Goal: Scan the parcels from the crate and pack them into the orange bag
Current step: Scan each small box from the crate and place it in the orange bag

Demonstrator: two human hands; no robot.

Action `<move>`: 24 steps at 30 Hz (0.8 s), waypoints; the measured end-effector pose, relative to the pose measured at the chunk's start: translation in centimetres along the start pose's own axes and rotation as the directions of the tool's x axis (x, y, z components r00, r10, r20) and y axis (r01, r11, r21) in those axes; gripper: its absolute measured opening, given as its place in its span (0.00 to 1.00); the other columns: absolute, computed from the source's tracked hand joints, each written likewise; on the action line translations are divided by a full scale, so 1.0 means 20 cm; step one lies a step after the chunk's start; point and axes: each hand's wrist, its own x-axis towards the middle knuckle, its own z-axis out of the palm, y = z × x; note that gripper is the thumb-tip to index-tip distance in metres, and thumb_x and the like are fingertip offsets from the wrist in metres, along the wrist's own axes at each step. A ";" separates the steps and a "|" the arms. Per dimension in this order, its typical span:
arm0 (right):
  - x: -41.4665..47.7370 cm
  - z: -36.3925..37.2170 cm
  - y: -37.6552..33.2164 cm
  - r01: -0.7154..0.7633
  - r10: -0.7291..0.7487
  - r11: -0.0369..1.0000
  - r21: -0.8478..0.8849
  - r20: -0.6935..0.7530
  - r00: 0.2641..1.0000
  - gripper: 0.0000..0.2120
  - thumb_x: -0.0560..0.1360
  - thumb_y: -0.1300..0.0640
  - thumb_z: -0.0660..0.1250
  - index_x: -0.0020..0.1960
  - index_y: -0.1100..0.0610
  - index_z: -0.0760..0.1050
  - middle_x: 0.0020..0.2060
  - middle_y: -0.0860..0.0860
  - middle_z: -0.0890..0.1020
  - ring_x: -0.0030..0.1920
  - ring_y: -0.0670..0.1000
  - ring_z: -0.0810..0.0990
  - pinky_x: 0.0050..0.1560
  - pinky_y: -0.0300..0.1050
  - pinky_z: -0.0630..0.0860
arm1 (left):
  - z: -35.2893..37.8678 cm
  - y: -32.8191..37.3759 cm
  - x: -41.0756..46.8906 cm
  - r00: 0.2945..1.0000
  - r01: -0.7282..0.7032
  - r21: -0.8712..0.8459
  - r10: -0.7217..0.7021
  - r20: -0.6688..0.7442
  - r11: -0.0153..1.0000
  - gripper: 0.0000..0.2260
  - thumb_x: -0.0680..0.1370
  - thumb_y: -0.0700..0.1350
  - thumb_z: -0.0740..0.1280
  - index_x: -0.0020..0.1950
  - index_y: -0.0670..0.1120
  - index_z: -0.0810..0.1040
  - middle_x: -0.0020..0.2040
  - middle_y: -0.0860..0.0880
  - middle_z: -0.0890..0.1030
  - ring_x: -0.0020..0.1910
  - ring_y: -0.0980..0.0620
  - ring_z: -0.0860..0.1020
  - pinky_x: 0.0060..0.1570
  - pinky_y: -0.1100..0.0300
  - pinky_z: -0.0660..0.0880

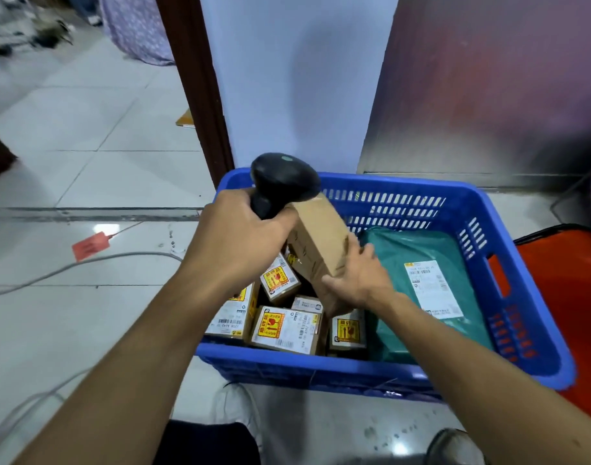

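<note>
A blue plastic crate (404, 374) stands on the floor in front of me. It holds several small cardboard parcels (284, 327) with yellow stickers and a green poly mailer (431, 263) with a white label. My left hand (240, 229) grips the handle of a black barcode scanner (284, 179), held over the crate's left side. My right hand (357, 280) holds a plain brown cardboard box (320, 236), tilted and lifted above the other parcels, just below the scanner's head. The orange bag (565, 297) lies to the right of the crate.
A grey cable (86, 263) runs across the white tiled floor at left, next to a red tag (91, 246). A dark door frame (200, 88) and a white wall rise behind the crate. My shoes (455, 444) are near the crate's front edge.
</note>
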 end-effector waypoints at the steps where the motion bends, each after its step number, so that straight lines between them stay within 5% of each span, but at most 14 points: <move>1: -0.02 -0.05 0.02 -0.002 0.002 1.000 0.029 -0.013 1.000 0.53 0.73 0.36 0.71 0.82 0.53 0.42 0.68 0.59 0.65 0.67 0.62 0.72 0.66 0.58 0.74 | -0.01 0.01 -0.01 1.000 0.008 -0.027 -0.008 0.005 1.000 0.12 0.79 0.48 0.70 0.41 0.41 0.80 0.27 0.45 0.79 0.23 0.56 0.74 0.27 0.63 0.71; 7: -0.22 -0.43 0.19 0.002 0.022 0.951 0.310 -0.076 0.997 0.50 0.72 0.37 0.73 0.82 0.50 0.49 0.72 0.57 0.67 0.69 0.62 0.72 0.70 0.61 0.71 | -0.01 0.03 -0.02 0.997 0.027 -0.143 -0.015 0.080 0.989 0.09 0.78 0.45 0.70 0.43 0.41 0.82 0.31 0.47 0.84 0.24 0.52 0.76 0.30 0.60 0.73; 11: -0.42 -0.64 0.27 0.044 0.026 0.842 0.538 -0.122 0.992 0.45 0.74 0.41 0.74 0.81 0.49 0.53 0.70 0.52 0.71 0.64 0.55 0.76 0.59 0.50 0.77 | 0.05 0.06 -0.08 0.965 -0.060 -0.055 0.072 0.254 0.997 0.09 0.80 0.48 0.70 0.46 0.43 0.83 0.34 0.49 0.86 0.27 0.52 0.79 0.37 0.58 0.75; 14: -0.59 -0.73 0.30 0.015 0.068 0.718 0.696 -0.091 0.993 0.39 0.76 0.43 0.72 0.80 0.48 0.56 0.67 0.50 0.75 0.57 0.50 0.80 0.49 0.45 0.77 | 0.09 0.09 -0.13 0.949 -0.085 -0.041 0.094 0.301 0.995 0.06 0.80 0.48 0.71 0.50 0.46 0.83 0.40 0.53 0.88 0.31 0.51 0.81 0.41 0.57 0.78; 18: -0.75 -0.73 0.38 -0.067 0.166 0.559 0.826 -0.032 0.986 0.38 0.74 0.40 0.74 0.78 0.49 0.63 0.63 0.51 0.81 0.56 0.54 0.85 0.50 0.51 0.82 | 0.17 0.10 -0.18 0.960 -0.031 -0.154 0.072 0.270 0.988 0.07 0.78 0.49 0.73 0.51 0.47 0.83 0.39 0.47 0.87 0.30 0.51 0.79 0.36 0.55 0.77; 24: -0.89 -0.67 0.40 -0.130 0.113 0.143 0.981 0.114 0.987 0.14 0.79 0.47 0.66 0.61 0.53 0.80 0.49 0.54 0.88 0.48 0.55 0.84 0.51 0.53 0.78 | 0.32 0.08 -0.21 0.946 0.005 -0.197 0.059 0.320 0.980 0.07 0.79 0.48 0.73 0.52 0.46 0.83 0.34 0.44 0.85 0.30 0.53 0.79 0.41 0.53 0.78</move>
